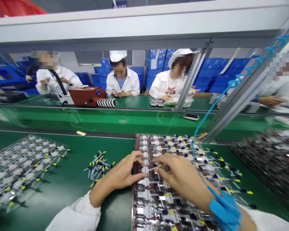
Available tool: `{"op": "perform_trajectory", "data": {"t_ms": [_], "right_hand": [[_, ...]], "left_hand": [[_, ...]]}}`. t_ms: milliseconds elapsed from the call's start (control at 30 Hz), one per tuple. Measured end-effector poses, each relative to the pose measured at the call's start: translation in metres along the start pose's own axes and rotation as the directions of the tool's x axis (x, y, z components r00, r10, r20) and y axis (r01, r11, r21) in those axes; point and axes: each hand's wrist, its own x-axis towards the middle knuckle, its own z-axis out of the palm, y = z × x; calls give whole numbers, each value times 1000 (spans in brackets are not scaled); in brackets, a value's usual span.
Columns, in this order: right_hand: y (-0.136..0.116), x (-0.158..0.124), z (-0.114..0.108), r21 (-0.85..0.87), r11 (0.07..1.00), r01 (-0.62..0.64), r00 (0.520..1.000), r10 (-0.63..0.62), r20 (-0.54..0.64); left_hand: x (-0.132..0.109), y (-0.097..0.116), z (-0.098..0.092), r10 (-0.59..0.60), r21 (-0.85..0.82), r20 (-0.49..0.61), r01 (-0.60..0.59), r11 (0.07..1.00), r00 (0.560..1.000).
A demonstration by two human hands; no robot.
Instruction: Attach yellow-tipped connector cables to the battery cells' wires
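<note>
A clear tray (144, 211) filled with rows of small white and black parts with red wires and yellow tips lies before me. My left hand (124, 170) rests at its left edge, thumb and fingers apart around a white part. From the right, my right hand (174, 170) reaches over the same rows, its thumb and forefinger close to a small white strip; whether they grip it is hard to tell. A blue band with a coiled blue cord (223, 208) is around my right wrist. Left of my left hand is a loose pile of thin strips with yellow tips (98, 166).
Another filled tray (26, 166) lies at the left, and stacked trays (269, 160) stand at the right. A metal post (240, 86) rises at the right. Beyond the green belt (110, 120), several people in white coats sit near a red-brown box (84, 96).
</note>
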Motion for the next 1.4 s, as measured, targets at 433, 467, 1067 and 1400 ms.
{"op": "perform_trajectory", "data": {"t_ms": [433,467,1067,1400], "right_hand": [[39,-35,-38,-118,992,-38,999,35,-32],[39,-36,-39,-117,992,-50,998,47,-31],[-19,-2,-45,114,993,-38,999,35,29],[-20,32,-2,324,943,74,991,-106,80]], "left_hand": [[-28,-43,-77,-412,352,130,346,870,902],[-28,-42,-75,-431,339,139,366,867,892],[-5,-24,-43,-14,125,-315,56,991,949],[-4,6,-9,91,-38,-395,-115,993,914]]}}
